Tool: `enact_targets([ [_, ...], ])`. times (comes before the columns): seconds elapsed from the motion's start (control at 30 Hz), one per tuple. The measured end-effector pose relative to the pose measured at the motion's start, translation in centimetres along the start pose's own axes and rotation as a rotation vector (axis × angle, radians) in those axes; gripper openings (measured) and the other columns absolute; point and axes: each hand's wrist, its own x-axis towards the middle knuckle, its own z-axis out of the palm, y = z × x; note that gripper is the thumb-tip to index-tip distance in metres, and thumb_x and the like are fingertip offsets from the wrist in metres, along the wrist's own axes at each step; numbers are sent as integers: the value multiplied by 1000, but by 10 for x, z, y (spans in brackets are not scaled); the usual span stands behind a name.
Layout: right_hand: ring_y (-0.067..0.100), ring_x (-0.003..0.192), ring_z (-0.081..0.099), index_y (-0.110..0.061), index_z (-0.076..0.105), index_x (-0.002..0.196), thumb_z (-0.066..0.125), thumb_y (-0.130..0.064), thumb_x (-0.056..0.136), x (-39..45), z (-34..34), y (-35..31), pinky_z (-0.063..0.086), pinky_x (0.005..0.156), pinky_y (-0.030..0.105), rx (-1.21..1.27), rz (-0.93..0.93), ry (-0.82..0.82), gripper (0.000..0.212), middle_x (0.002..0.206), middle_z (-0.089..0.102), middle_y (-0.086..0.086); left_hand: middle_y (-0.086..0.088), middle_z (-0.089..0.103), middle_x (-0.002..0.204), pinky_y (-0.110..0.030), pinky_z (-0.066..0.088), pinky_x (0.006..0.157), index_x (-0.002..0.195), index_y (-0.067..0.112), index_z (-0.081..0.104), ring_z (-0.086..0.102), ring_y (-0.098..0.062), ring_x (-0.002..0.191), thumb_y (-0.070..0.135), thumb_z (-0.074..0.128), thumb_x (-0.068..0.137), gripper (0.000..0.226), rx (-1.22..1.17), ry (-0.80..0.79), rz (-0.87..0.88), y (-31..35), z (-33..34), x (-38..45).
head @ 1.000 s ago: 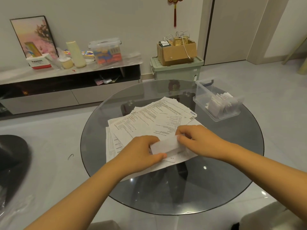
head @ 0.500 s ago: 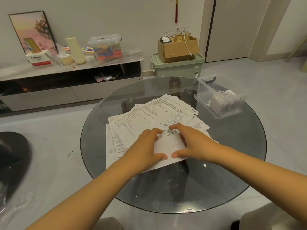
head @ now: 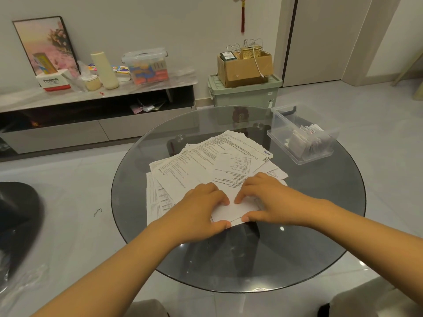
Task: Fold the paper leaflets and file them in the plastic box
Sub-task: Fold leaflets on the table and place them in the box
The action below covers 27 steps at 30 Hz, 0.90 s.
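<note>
Both hands are pressing flat — left hand (head: 201,205) and right hand (head: 266,197) — on the folded leaflet (head: 231,212) at the near edge of the paper pile (head: 206,161), while the plastic box (head: 302,136) is sitting far-right, nearer the right hand.

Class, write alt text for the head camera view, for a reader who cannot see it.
Both hands, left hand and right hand, press a folded leaflet flat on a pile of printed leaflets on a round glass table. A clear plastic box holding folded papers sits at the table's far right.
</note>
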Motion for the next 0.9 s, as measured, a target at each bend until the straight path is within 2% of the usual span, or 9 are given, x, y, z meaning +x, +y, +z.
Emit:
enact_targets([
  [0.13,10,113,39,-32,56,123,60,-46,86,-2,0,-3,28,92,19,-23,-13,-2,40,124,49,-8,8,49,121,-25,38,93,124,28,52,43,-10,109,44,60,86,42,36,5,20,1,-2,0],
  [0.23,11,109,45,-31,60,120,55,-45,89,-1,-3,-5,34,92,23,-49,-17,3,35,119,54,-8,10,52,116,-23,40,89,120,27,57,46,-8,106,42,56,88,35,21,-2,13,1,-5,0],
  [0.33,12,99,50,-25,67,105,47,-39,94,-1,-4,-5,40,88,29,-22,-19,43,27,104,62,-6,7,57,100,-26,43,80,102,23,65,50,-9,93,33,47,92,22,-20,32,-8,3,-8,0],
  [0.43,15,92,51,-16,65,97,43,-33,96,0,-2,-7,42,82,31,-19,3,70,28,96,63,-2,2,58,89,-33,45,75,88,13,63,53,-15,82,29,44,94,26,-29,64,-58,5,-7,0],
  [0.57,11,88,48,-19,61,100,44,-32,96,5,0,-8,40,75,27,28,57,106,22,100,63,-3,2,59,91,-28,43,73,90,17,61,53,-14,82,32,48,94,20,-49,91,-108,5,-5,4],
  [0.67,13,93,49,-25,57,109,48,-33,94,9,4,-6,40,78,28,58,127,111,19,105,61,-1,8,56,90,-20,40,70,88,25,56,52,-9,82,31,54,92,7,-105,110,-157,3,-6,7],
  [0.77,13,94,49,-30,54,114,52,-33,91,13,6,-5,41,79,28,78,191,114,23,108,58,-1,10,54,89,-15,37,65,89,24,57,51,-7,79,30,56,91,6,-126,110,-193,3,-5,9],
  [0.9,8,93,39,-30,53,118,59,-32,88,17,10,-3,33,78,22,64,201,142,31,109,54,-6,8,53,100,-16,39,73,99,23,55,50,-7,85,24,60,89,11,-155,114,-216,2,-3,10],
])
